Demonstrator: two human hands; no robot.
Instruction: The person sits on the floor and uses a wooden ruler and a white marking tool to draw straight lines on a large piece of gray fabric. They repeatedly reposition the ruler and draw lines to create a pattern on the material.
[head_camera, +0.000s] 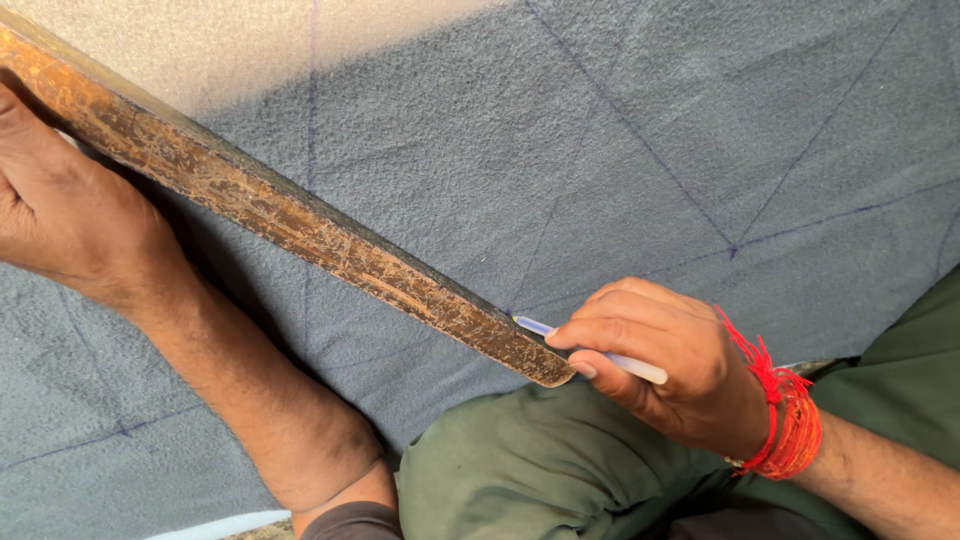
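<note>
The right hand (660, 365) comes in from the lower right with its wrist bent inward, the fingers curled into a writing grip clenched on one pale blue pen (590, 349). The pen's tip points left and up and meets the grey cloth (620, 150) right at the lower edge of the straightedge, near that tool's near end. A bundle of red thread (785, 420) circles the right wrist. The left hand (65, 215) enters from the left edge with the forearm running down toward the bottom of the frame; its palm presses flat on the far upper part of the straightedge, so its grip is released, the fingers lying out of view past the left border. The one long wooden straightedge (290, 215), brown and worn with a scratched, flaking face, lies diagonally from the upper left corner down to the middle of the frame, flat on the cloth. The cloth is a felt-like grey-blue sheet that fills nearly the whole view, brightly lit in a band at the top left. It carries several thin dark drawn lines (640, 135), some crossing at a point right of centre and others crossing near the lower left. A knee in green trousers (540, 470) rises at the bottom centre, just under the right hand, with more green fabric at the right edge. Nothing of the room beyond the cloth shows.
</note>
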